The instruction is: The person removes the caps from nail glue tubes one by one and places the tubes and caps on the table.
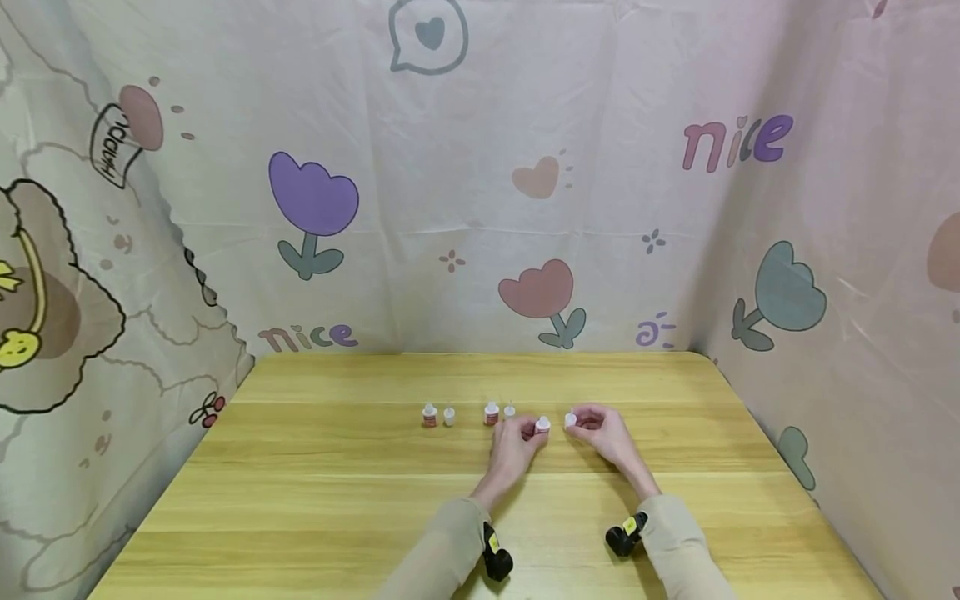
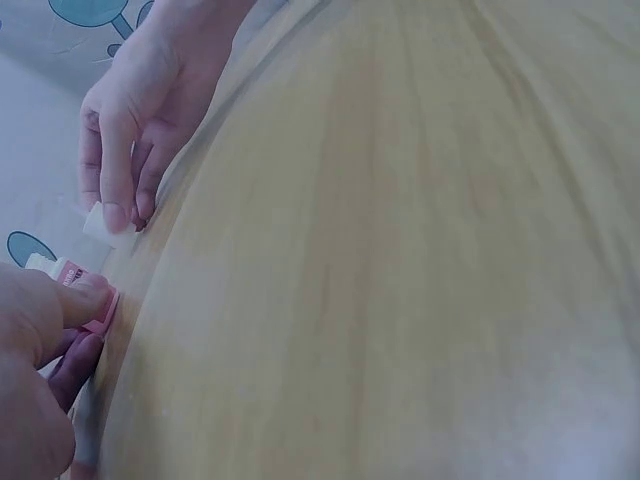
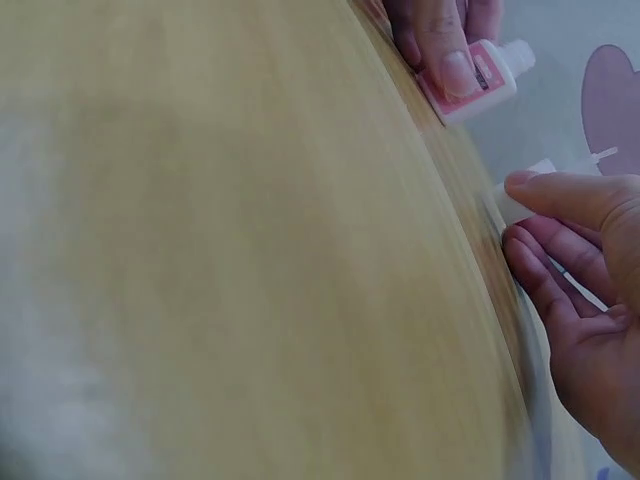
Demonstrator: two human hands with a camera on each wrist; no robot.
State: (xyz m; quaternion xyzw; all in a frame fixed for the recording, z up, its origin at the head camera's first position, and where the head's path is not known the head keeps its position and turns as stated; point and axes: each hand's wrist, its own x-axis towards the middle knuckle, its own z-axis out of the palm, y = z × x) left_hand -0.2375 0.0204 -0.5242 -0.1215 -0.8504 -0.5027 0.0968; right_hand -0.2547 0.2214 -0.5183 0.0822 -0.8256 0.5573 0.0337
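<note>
My left hand point(image 1: 512, 450) grips a small white bottle point(image 3: 490, 85) by its pink-labelled body, thumb across the label. The bottle stands upright, with its bare white neck on top. A short way to the right, my right hand point(image 1: 609, 435) pinches a white cap point(image 3: 520, 197) between thumb and fingers. From the cap a thin nozzle tip point(image 3: 604, 155) points up. Cap and bottle are apart, both right at the tabletop. Left of my left hand stand another pink-labelled bottle point(image 1: 491, 414) and a white nozzle cap point(image 1: 510, 412) just behind my fingers.
Farther left, one more small bottle point(image 1: 430, 416) stands beside its own white cap point(image 1: 449, 417), in the same row. All of this is on a wooden table point(image 1: 315, 500). A printed cloth point(image 1: 450, 208) hangs behind the table and along its sides.
</note>
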